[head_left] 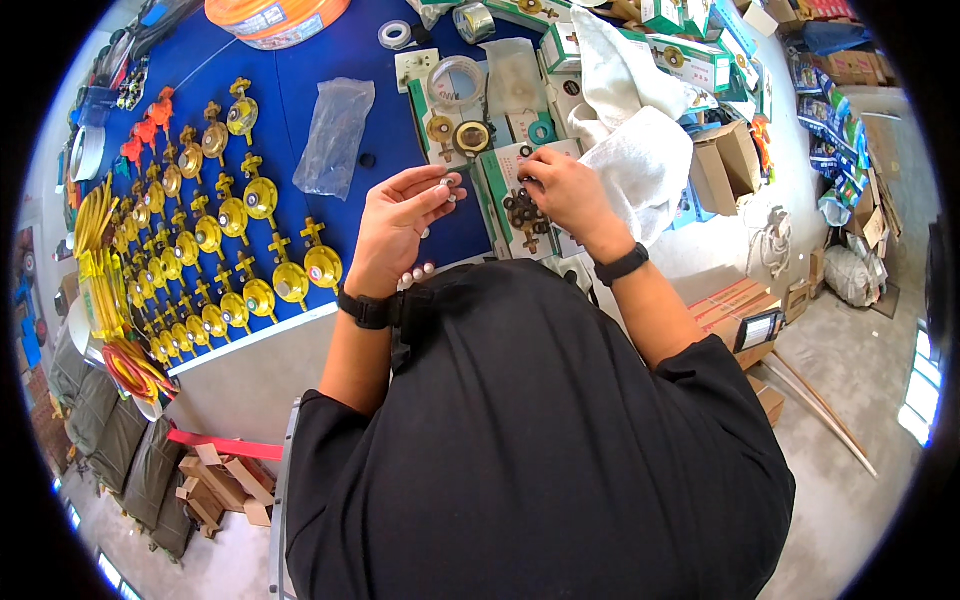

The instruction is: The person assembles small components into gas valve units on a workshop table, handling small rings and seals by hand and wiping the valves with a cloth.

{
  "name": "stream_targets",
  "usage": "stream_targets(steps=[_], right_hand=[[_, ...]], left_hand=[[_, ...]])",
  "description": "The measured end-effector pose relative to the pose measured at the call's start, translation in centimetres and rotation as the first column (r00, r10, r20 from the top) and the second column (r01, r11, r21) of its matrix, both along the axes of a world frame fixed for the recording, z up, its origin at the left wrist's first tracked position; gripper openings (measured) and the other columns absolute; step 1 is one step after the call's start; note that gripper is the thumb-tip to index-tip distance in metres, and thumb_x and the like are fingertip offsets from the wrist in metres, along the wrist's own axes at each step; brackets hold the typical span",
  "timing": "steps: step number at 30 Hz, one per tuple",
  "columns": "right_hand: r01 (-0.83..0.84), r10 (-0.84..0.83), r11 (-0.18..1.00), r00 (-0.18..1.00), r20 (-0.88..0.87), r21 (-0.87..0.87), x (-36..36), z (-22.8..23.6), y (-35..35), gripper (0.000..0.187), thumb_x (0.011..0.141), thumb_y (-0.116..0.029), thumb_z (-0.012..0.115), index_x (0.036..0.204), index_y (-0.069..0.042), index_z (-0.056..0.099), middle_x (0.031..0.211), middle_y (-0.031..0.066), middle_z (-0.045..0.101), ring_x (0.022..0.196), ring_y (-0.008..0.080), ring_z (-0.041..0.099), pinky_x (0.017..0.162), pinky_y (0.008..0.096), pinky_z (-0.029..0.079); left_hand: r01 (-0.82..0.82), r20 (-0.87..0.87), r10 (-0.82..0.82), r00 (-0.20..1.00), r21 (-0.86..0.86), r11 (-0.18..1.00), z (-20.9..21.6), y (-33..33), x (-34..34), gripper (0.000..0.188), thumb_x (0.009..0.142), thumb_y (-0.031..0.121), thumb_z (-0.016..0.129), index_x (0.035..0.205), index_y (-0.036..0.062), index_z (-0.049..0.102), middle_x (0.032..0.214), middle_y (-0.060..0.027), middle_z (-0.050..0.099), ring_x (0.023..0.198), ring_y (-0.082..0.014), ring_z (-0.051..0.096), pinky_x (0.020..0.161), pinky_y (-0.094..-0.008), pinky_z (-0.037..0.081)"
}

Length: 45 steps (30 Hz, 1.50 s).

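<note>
My left hand (402, 222) is raised over the blue table's near edge, thumb and fingertips closed on a small round grey-white piece (449, 184). Just right of it, my right hand (572, 192) reaches down with fingers pinched over a pile of small dark round fittings (522, 212) on a green-and-white box (497, 190). What those fingertips hold is hidden. Several small white balls (418, 273) show beside my left wrist. Beyond the hands, a round black-rimmed brass part (471, 138) lies on boxes next to a clear tubing coil (456, 80).
Yellow gas regulators (232, 215) stand in rows on the blue table (290, 110) at left. A clear plastic bag (337, 135) and a black ring (367, 160) lie between them and my hands. A white towel (640, 160) drapes at right, near an open cardboard box (725, 168).
</note>
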State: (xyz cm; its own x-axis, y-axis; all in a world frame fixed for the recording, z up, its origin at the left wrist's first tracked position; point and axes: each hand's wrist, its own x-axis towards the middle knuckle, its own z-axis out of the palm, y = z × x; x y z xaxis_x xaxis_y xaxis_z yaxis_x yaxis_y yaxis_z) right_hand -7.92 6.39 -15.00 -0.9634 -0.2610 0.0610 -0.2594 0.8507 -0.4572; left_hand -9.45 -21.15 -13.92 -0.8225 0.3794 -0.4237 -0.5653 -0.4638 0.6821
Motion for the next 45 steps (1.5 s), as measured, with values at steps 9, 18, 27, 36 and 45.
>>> stream_targets(steps=[9,18,27,36,45], right_hand=[[0.177,-0.132,0.954,0.972,0.192,-0.241,0.1,0.9,1.2,0.014,0.086,-0.007,0.073,0.1,-0.004,0.071,0.091,0.0151,0.072,0.084,0.0338,0.07,0.075,0.0412,0.056],[0.145,-0.046,0.903,0.968,0.245,-0.404,0.8,1.1,2.8,0.012,0.082,0.002,0.071,0.094,0.001,0.075,0.091,0.0133,0.073,0.082,0.0283,0.072,0.075,0.034,0.057],[0.071,-0.037,0.947,0.993,0.111,-0.313,2.5,0.8,2.8,0.011,0.085,0.002,0.073,0.096,0.002,0.074,0.104,0.0109,0.073,0.09,0.0295,0.072,0.079,0.0353,0.058],[0.077,-0.092,0.966,0.994,-0.051,-0.245,3.7,-1.1,2.9,0.018,0.082,0.001,0.074,0.099,-0.002,0.07,0.106,0.0131,0.07,0.1,0.0344,0.067,0.088,0.0406,0.055],[0.06,-0.071,0.985,0.995,-0.064,-0.16,3.5,0.1,2.6,0.025,0.08,-0.005,0.076,0.104,-0.005,0.07,0.104,0.0106,0.068,0.105,0.0333,0.062,0.092,0.042,0.052]], left_hand=[[0.009,-0.004,-0.009,1.0,0.006,1.0,-0.4,0.1,0.1,0.029,0.095,0.003,0.073,0.123,-0.0036,0.069,0.118,-0.0187,0.074,0.106,-0.0281,0.073,0.091,-0.0368,0.057],[0.016,0.007,-0.016,1.0,-0.009,1.0,-0.5,0.2,0.1,0.029,0.095,0.003,0.073,0.123,-0.0035,0.069,0.118,-0.0187,0.074,0.106,-0.0279,0.073,0.091,-0.0364,0.058],[0.023,0.012,-0.022,1.0,-0.014,1.0,-0.9,0.4,0.2,0.03,0.095,0.002,0.072,0.124,-0.0037,0.069,0.118,-0.0188,0.074,0.106,-0.028,0.073,0.091,-0.036,0.058],[0.018,0.011,-0.017,1.0,-0.012,1.0,-0.7,0.9,0.1,0.031,0.094,0.001,0.073,0.124,-0.0064,0.067,0.114,-0.0178,0.076,0.102,-0.0249,0.075,0.089,-0.0343,0.059],[0.041,-0.004,-0.041,0.999,-0.031,0.999,-0.9,0.8,0.2,0.03,0.095,0.001,0.072,0.124,-0.0045,0.068,0.118,-0.0191,0.074,0.106,-0.0282,0.073,0.092,-0.0359,0.057]])
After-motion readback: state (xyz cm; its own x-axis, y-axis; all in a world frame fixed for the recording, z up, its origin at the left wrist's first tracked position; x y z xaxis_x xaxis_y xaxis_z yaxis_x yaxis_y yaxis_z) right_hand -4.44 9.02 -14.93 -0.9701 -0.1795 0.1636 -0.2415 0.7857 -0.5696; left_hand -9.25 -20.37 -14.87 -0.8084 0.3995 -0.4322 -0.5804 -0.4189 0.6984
